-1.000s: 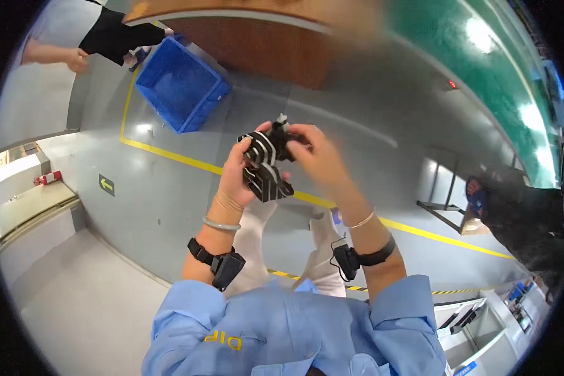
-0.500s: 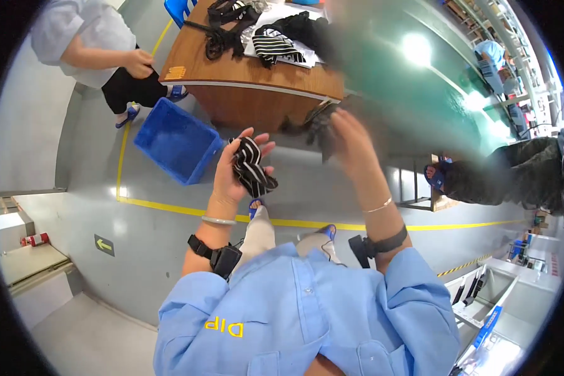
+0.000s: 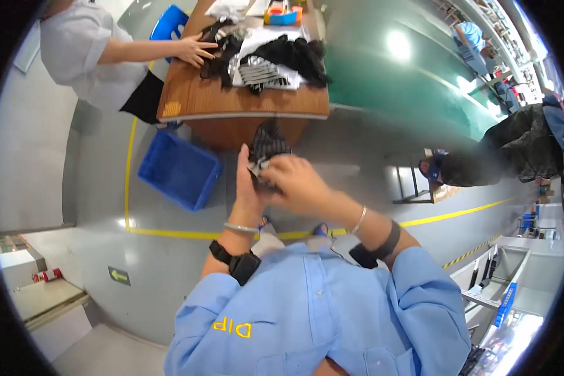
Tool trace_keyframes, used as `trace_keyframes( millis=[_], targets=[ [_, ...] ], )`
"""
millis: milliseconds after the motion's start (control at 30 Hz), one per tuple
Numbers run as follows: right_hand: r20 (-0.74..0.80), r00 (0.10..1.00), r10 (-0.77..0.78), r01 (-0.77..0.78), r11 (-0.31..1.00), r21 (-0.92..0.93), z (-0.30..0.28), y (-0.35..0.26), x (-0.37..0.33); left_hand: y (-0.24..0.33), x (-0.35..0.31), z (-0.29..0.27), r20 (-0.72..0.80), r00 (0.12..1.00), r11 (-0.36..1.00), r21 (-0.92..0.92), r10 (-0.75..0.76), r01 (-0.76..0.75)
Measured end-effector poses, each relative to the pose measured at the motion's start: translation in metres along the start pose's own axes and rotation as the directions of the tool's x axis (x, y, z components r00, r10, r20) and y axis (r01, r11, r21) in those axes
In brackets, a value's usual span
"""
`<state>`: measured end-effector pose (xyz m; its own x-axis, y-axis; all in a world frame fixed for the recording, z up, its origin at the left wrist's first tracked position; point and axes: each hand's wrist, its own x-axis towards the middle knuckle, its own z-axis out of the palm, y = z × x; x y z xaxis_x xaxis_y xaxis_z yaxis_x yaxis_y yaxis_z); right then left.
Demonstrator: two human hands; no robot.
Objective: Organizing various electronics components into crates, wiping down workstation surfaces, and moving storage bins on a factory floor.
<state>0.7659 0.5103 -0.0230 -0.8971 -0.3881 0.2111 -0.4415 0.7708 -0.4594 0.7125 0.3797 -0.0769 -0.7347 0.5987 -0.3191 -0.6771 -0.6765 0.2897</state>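
A black-and-white striped cloth (image 3: 269, 139) is held between my hands in front of the wooden table. My left hand (image 3: 249, 191) has its thumb raised along one side of the bundle, with the cloth gripped in the palm. Across it comes my right hand (image 3: 297, 183), its fingers closed on the lower part of the same cloth. Motion blur and the right fingers hide some of the folds. On the table lie another striped cloth piece (image 3: 266, 74) and a black cloth (image 3: 291, 53), on white sheets.
A co-worker's hand (image 3: 195, 50) rests near dark straps on the wooden table (image 3: 232, 103). Left of my hands, a blue crate (image 3: 178, 169) stands on the floor. A tape dispenser (image 3: 283, 15) is at the table's back; another person's dark-clad leg (image 3: 495, 156) extends in from the right.
My right hand has come in from the right to meet the left on the striped cloth. The co-worker's hand has reached onto the table. My view has shifted slightly.
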Motion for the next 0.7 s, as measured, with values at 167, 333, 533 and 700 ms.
trace_keyframes(
  millis=[167, 333, 533, 700],
  targets=[
    [-0.027, 1.0, -0.005, 0.006, 0.999, 0.043, -0.017, 0.026, -0.022, -0.016, 0.019, 0.008, 0.048, 0.99, 0.984, -0.105, -0.136, 0.14],
    [0.084, 0.938, 0.336, -0.338, 0.833, 0.439, -0.042, 0.046, -0.027, -0.021, 0.028, 0.034, 0.069, 0.952, 0.946, -0.113, -0.297, 0.303],
    [0.2, 0.807, 0.556, -0.395, 0.257, 0.882, -0.07, 0.059, -0.002, 0.014, 0.04, 0.017, 0.046, 0.943, 0.94, 0.108, -0.329, 0.322],
    [0.244, 0.811, 0.531, -0.381, 0.163, 0.91, -0.086, 0.063, 0.051, 0.043, 0.047, 0.009, 0.067, 0.977, 0.96, 0.209, -0.203, 0.185]
  ],
)
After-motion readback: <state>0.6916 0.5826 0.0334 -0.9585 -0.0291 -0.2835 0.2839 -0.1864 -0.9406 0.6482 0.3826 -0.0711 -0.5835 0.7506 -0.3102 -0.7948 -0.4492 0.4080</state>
